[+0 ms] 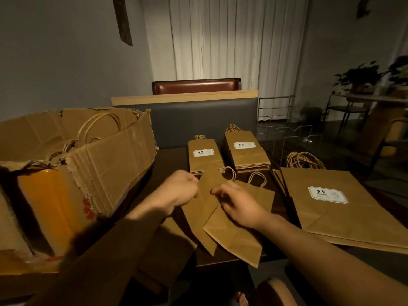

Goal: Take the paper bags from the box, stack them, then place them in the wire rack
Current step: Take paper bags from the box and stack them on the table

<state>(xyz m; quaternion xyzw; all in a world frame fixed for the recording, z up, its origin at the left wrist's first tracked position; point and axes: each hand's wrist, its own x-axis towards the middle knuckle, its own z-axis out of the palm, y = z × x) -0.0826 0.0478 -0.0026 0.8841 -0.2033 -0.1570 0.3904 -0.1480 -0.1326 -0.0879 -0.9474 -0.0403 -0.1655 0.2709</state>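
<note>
Two small brown paper bags are held above the table's front edge. My left hand (180, 191) pinches the left bag (202, 215) and my right hand (237, 203) grips the right bag (237, 235); the two overlap. A torn cardboard box (92, 164) at the left holds more bags, only their rope handles showing. On the table lie two stacks of small labelled bags (204, 161) (247, 154) and a stack of large bags (344, 206). The wire rack (284, 127) stands at the back right of the table.
A dark table (170, 160) carries everything. Behind it are a grey partition (198, 120) and a brown leather chair back (196, 86). To the right stand chairs, a side table and potted plants (362, 76). My knee (273, 292) shows below the table edge.
</note>
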